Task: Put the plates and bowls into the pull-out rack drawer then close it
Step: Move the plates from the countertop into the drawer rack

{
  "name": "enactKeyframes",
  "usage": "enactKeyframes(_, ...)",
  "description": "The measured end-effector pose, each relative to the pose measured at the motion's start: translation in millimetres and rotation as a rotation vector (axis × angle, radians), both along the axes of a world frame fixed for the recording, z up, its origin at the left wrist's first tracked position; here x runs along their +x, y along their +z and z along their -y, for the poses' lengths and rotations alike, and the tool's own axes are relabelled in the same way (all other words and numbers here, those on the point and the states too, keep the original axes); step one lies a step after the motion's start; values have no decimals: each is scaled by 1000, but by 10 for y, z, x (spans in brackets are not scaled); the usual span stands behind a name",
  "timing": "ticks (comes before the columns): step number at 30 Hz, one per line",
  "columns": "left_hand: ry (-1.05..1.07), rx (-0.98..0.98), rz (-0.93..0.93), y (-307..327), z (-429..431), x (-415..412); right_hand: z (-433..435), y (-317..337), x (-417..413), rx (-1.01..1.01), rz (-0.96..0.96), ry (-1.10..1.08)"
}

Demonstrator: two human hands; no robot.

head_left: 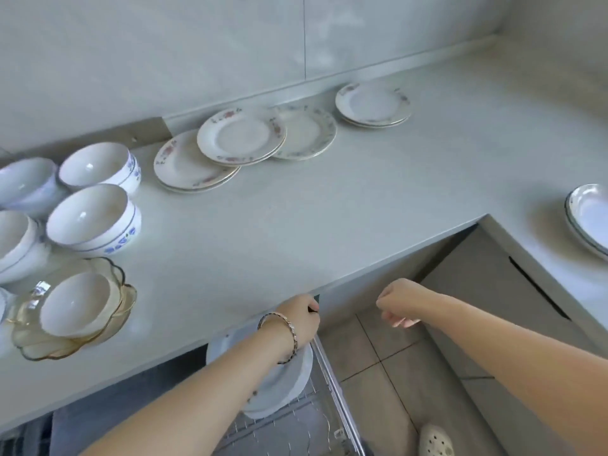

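White plates [283,380], upright in wire rack [316,419]

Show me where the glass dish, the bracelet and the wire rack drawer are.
glass dish [29,348]: head view, scalloped amber rim at front left.
bracelet [289,327]: head view, band across the left wrist.
wire rack drawer [332,383]: head view, right side rail.

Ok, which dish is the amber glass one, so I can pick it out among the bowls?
Look at the pale countertop, at its left end where the white bowls cluster. Nearest the front edge sits the amber scalloped glass dish, holding a plain white bowl. It alone is see-through with a wavy rim.
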State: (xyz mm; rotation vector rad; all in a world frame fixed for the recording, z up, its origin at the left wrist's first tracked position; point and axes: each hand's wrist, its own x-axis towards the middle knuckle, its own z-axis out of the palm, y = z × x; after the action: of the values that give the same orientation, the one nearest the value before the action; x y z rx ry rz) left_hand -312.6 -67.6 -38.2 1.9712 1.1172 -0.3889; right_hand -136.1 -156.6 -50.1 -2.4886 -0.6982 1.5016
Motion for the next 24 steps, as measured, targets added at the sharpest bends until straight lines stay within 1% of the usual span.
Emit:
enactKeyframes(3,58,88,11,412,169,638,115,402,662,62,79,139)
enactKeyframes(7,194,133,62,821,370,1331,301,924,1348,138,222,301)
enactKeyframes(10,243,173,55,1069,465,1695,362,1274,1708,176,338,396)
enactKeyframes(14,301,213,41,1325,422,1991,258,1624,2014,237,384,524)
enactKeyframes(18,366,215,42,1417,183,2191,67,1749,2295,285,382,496)
enactKeyframes(21,421,161,90,1342,-53,2378,-122,1717,2529,322,334,422)
enactKeyframes(24,439,152,86,1217,-328,2597,-358,1634,2761,341,279,386)
